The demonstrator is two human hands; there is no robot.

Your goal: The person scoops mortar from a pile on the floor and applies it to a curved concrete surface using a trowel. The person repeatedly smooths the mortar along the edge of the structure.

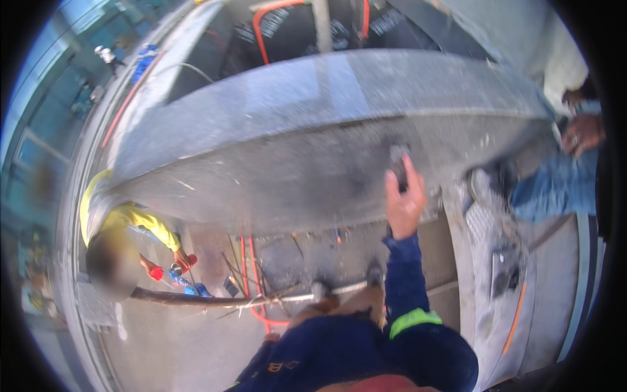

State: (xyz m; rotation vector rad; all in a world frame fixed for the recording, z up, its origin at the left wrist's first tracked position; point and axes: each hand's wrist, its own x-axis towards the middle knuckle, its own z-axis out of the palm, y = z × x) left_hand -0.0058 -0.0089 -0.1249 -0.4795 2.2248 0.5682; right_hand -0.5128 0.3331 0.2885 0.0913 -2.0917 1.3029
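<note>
Right hand (405,199): raised, fingers curled around a small dark block (398,163), pressing it on the slab.
Block: one, long axis running near to far, top end pointing far.
Slab (274,137): one grey stone slab, long axis left to right.
Left hand: not visible.
Others: one person in yellow (134,219) left; one in jeans (555,186) right.

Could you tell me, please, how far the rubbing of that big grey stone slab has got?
Done: hard to judge; the slab is dull and dusty all over, with no clearly finished patch. In hand: the right hand presses a small dark block against the slab's front face. The left hand is out of view. Left: seemingly most of the face, which is blotchy, darker around the block. A person in yellow crouches below.
</note>
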